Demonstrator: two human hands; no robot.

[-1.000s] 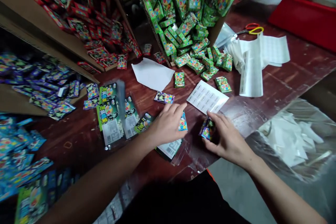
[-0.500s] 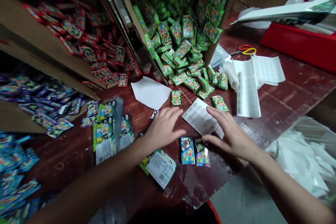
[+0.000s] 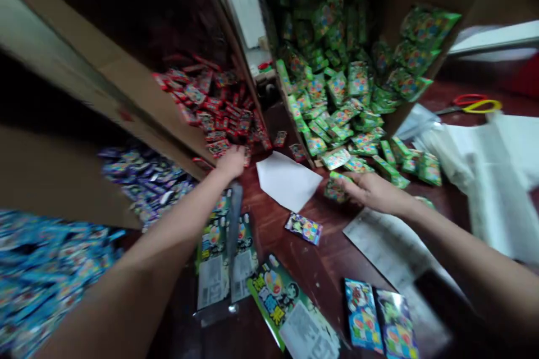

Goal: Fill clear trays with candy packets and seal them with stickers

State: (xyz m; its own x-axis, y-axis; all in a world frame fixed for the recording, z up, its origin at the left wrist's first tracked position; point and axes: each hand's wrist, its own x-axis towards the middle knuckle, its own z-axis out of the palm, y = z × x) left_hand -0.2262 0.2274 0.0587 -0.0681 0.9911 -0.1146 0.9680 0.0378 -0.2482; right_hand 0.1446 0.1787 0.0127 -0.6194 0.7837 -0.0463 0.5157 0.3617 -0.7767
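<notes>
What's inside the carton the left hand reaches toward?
Red packets lie heaped inside, with the left hand at their near edge. Packets beneath the top layer are covered; the far interior is too dark.

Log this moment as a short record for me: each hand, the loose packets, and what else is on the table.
left hand: at the red packets; grip unclear
right hand: holding a green packet
lower right of view: blue packet beside a dark packet
centre: white paper, with a purple packet nearer the person
right side: scissors, red and yellow handles
</notes>
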